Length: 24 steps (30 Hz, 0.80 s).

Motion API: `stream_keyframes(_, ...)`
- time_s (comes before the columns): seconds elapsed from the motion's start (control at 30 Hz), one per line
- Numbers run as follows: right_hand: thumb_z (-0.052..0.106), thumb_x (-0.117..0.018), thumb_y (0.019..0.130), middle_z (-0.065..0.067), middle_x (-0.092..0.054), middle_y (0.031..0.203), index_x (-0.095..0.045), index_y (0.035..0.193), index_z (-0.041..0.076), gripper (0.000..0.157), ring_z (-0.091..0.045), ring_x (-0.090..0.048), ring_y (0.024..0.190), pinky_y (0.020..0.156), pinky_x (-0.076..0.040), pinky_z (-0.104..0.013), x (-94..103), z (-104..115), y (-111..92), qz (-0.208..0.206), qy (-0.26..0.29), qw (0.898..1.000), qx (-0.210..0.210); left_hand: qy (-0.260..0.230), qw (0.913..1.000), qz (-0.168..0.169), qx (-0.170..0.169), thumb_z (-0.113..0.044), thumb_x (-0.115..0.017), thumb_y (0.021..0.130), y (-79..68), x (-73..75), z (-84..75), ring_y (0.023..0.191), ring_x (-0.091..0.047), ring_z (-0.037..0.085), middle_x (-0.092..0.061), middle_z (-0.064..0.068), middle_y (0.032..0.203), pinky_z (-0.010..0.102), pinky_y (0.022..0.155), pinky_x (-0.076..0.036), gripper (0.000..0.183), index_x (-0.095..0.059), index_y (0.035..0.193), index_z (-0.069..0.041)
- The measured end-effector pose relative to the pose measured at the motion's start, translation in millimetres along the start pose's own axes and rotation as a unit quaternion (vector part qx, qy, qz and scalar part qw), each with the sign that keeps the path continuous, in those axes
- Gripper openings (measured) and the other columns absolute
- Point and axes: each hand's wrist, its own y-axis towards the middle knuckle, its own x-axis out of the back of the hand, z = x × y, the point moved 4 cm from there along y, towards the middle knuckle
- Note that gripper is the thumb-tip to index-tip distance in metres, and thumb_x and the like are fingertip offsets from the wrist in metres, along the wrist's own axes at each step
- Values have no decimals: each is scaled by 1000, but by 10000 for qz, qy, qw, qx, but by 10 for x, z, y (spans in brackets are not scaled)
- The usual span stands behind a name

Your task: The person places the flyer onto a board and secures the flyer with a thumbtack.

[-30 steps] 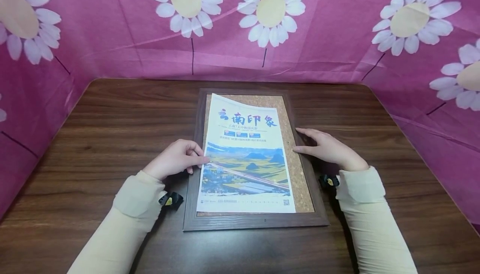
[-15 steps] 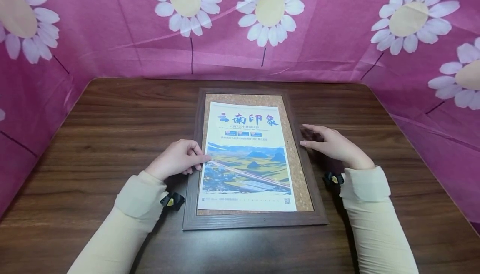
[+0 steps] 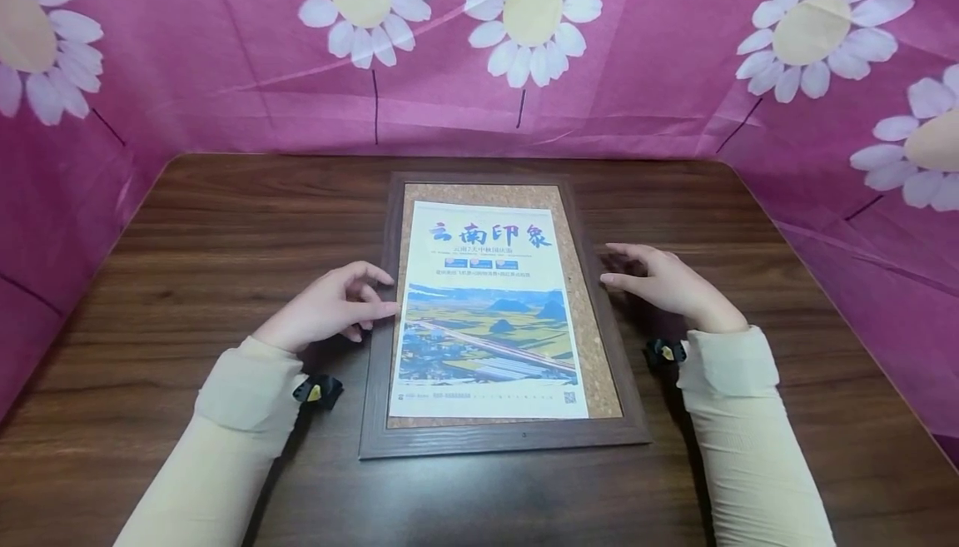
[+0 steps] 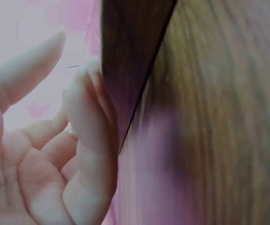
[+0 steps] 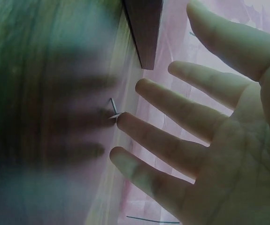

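Note:
A printed poster (image 3: pixel 487 330) with Chinese characters over a landscape lies flat on a cork board (image 3: pixel 599 380) in a dark wood frame (image 3: pixel 509 445). A wider strip of cork shows on its right side than on its left. At the frame's left side my left hand (image 3: pixel 322 305) holds nothing; thumb and index finger are parted, and the thumb tip overlaps the frame in the head view. Beyond the right side, my right hand (image 3: pixel 670 285) hovers with its fingertips close to the frame. The right wrist view shows those fingers (image 5: pixel 172 103) straight and spread.
The board lies on a brown wood-grain table (image 3: pixel 262 214). A pink cloth (image 3: pixel 449 114) printed with large white daisies rises behind the table and along both sides. Black straps with small devices sit at the left cuff (image 3: pixel 318 393) and right cuff (image 3: pixel 665 353).
My left hand has let go of the poster's left edge and drawn leftward. The poster's raised top left corner has come down flat. My right hand has moved slightly right, off the frame.

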Motion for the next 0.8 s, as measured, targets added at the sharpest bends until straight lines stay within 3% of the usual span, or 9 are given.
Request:
stream_keyframes(0.17, 43, -59, 98, -28, -50, 143, -43, 147, 1, 66, -46, -44, 134, 108, -35, -62, 12, -5, 8, -87, -17, 9999, 47, 190, 9998, -21, -11, -23, -72, 91, -4, 50, 20, 69, -53, 18, -53, 5, 80, 34, 58, -54, 59, -44, 140, -4)
stream_keyframes(0.37, 35, -61, 99, -27, -54, 139, -48, 143, -1, 59, -44, -48, 130, 107, -38, -60, -18, -2, 31, -162, 3, 9996, 213, 48, 10000, -21, 68, -16, -71, 92, 6, 56, 67, 71, -56, 19, -58, 6, 84, 34, 60, -55, 70, -33, 149, -6)
stream_keyframes(0.8, 28, -62, 98, -26, -56, 136, -54, 137, -2, 49, -43, -52, 125, 104, -41, -59, -8, -39, 3, -72, -106, 9998, 131, -192, 9997, 131, 64, -11, -69, 93, 22, 31, 83, 72, -55, 18, -59, 6, 84, 33, 59, -55, 66, -35, 149, -4)
